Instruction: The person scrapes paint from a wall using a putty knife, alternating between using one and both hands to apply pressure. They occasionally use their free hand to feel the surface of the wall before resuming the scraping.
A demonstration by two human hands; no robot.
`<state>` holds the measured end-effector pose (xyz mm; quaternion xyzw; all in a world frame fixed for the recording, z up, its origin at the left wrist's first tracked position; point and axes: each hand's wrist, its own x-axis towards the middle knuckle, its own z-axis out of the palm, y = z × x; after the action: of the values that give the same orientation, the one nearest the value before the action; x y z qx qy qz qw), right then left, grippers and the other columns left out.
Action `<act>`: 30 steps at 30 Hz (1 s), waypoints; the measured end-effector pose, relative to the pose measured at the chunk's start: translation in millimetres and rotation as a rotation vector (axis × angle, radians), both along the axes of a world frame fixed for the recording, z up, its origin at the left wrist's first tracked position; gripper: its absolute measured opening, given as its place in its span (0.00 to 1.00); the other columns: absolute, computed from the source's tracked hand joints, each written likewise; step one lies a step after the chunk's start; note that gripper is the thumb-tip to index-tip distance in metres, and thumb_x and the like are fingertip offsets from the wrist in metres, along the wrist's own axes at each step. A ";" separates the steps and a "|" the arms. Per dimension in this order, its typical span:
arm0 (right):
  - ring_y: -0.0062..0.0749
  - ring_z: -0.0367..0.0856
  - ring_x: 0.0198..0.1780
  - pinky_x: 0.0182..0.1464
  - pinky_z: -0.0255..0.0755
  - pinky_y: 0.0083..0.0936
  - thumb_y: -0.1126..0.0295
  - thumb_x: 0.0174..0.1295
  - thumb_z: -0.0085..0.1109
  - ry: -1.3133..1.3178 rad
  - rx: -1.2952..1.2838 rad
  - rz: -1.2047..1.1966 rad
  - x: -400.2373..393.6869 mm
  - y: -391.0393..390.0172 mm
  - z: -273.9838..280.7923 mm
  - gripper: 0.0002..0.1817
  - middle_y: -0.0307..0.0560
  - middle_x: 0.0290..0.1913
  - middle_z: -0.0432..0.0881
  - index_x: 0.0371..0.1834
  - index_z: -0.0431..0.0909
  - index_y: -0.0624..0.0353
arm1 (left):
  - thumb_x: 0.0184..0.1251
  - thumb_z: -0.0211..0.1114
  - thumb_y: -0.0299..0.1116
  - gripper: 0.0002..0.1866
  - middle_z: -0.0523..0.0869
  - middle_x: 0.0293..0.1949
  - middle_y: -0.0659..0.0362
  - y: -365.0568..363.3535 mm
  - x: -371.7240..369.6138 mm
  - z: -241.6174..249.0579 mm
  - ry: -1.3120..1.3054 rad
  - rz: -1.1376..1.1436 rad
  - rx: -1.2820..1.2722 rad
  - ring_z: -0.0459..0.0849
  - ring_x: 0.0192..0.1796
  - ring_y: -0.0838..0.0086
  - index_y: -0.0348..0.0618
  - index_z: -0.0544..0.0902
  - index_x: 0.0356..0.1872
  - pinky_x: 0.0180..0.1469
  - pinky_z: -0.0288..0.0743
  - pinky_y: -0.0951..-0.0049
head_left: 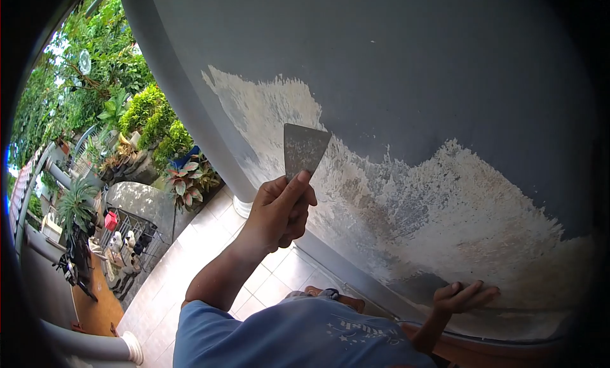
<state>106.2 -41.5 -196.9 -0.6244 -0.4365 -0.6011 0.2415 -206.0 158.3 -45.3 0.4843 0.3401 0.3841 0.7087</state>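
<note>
I've got the left hand (283,209) clamped on a scraper (305,149), blade up in front of the rough pale patch (445,196) on the grey wall (413,82). Right hand's (467,298) well apart, fingers loosely extended by the patch; honestly can't tell from here if it's touching.

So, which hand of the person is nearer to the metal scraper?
Left. The left hand grips the metal scraper at its narrow lower end; the right hand is apart from it, lower and farther right in the picture, near the wall's pale patch.
</note>
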 end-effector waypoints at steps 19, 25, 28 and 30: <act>0.68 0.45 0.74 0.70 0.44 0.59 0.64 0.72 0.38 0.141 -0.011 0.013 -21.0 -0.8 13.9 0.26 0.70 0.73 0.47 0.69 0.58 0.69 | 0.75 0.51 0.49 0.22 0.57 0.11 0.72 -1.4 33.6 -24.3 -0.159 -0.067 0.088 0.56 0.08 0.86 0.43 0.76 0.26 0.09 0.45 0.81; 0.68 0.39 0.75 0.71 0.39 0.61 0.64 0.71 0.39 0.171 -0.010 0.107 -23.5 3.6 37.8 0.28 0.72 0.74 0.42 0.70 0.56 0.70 | 0.75 0.51 0.48 0.22 0.58 0.11 0.72 6.1 37.5 -5.8 -0.190 -0.132 0.177 0.56 0.08 0.87 0.43 0.77 0.27 0.09 0.47 0.81; 0.69 0.38 0.75 0.71 0.36 0.62 0.63 0.71 0.37 0.161 0.007 0.101 -22.0 10.3 36.6 0.29 0.73 0.74 0.41 0.71 0.54 0.69 | 0.75 0.51 0.49 0.22 0.59 0.11 0.71 -6.6 37.9 -17.8 -0.203 -0.204 0.084 0.56 0.08 0.87 0.42 0.77 0.27 0.09 0.47 0.81; 0.69 0.38 0.75 0.71 0.35 0.62 0.63 0.71 0.36 0.137 0.007 0.089 -20.4 11.9 37.0 0.29 0.72 0.74 0.40 0.71 0.53 0.69 | 0.75 0.50 0.49 0.22 0.59 0.11 0.71 -3.8 39.7 -14.2 -0.200 -0.228 0.104 0.56 0.08 0.87 0.42 0.77 0.28 0.09 0.47 0.81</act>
<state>85.8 -29.6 -159.9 -0.6432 -0.4441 -0.5473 0.2993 -166.3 154.5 -59.5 0.5152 0.1901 0.3645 0.7520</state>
